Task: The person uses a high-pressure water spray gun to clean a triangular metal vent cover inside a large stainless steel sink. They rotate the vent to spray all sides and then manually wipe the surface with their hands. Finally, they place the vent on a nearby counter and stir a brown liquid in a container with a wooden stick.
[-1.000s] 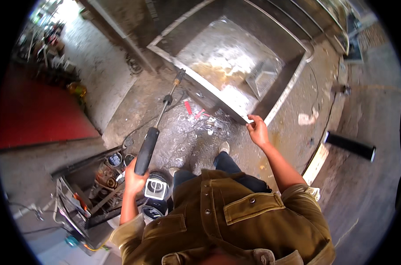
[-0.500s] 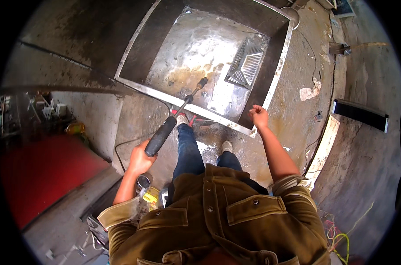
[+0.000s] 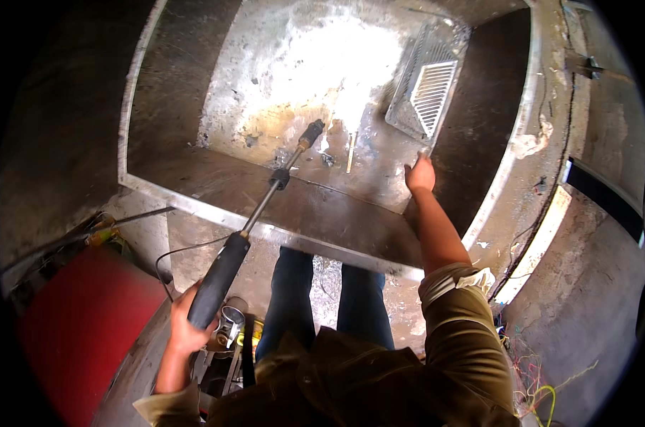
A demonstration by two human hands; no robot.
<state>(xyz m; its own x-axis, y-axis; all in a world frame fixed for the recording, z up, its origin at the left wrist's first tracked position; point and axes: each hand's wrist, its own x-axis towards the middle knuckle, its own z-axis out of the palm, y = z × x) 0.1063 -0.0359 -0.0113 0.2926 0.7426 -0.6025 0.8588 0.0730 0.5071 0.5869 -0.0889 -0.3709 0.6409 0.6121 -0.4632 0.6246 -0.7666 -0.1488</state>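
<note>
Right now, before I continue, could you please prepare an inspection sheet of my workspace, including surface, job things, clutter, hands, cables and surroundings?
Surface: metal bin, floor stained, with strong glare.
Job things: long tool, its dark tip over the bin; slatted metal piece inside, on the right.
Clutter: thin pale strip and dark scraps on the bin floor.
Hands: left hand grips the tool's black handle; right hand is close to the slatted piece, contact unclear.
Cables: dark cable near the left hand.
Surroundings: red panel left, black panel right.
</note>
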